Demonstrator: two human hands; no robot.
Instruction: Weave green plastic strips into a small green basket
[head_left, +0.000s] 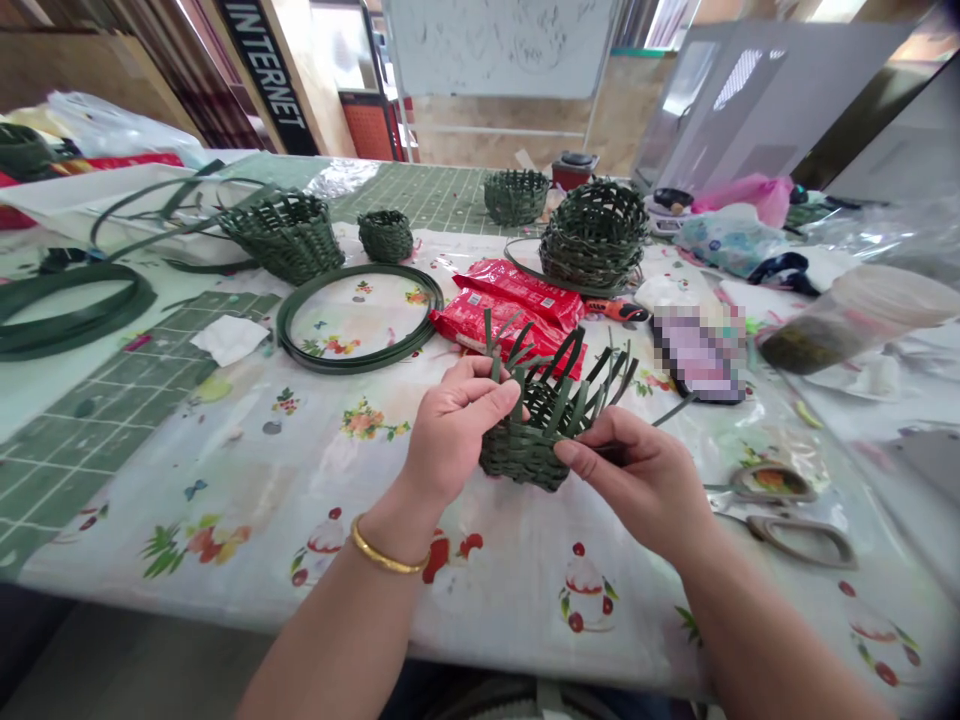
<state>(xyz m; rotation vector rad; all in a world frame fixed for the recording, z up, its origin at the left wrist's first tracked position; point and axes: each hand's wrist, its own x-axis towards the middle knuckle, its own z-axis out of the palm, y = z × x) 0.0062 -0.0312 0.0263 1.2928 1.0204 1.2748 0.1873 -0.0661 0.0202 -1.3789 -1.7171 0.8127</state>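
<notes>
A small, dark green woven basket (pixel 525 455) is held just above the tablecloth, tilted, with loose upright strips (pixel 592 375) fanning out of its rim. My left hand (pixel 465 415) grips its left side, thumb on the outside near the rim and fingers partly hidden behind. At the right side of the weave, my right hand (pixel 637 465) pinches thumb against fingers on a green weaving strip (pixel 673 411), whose free end sticks out to the right past the knuckles. A gold bangle circles my left wrist.
Behind the basket lie red packets (pixel 517 305) and an orange-handled tool (pixel 619 310). Scissors (pixel 795 510) rest at the right, below a phone (pixel 697 355). A coil of green strip (pixel 360 318) lies left; finished-looking baskets (pixel 289 235) and a larger one (pixel 596 235) stand farther back.
</notes>
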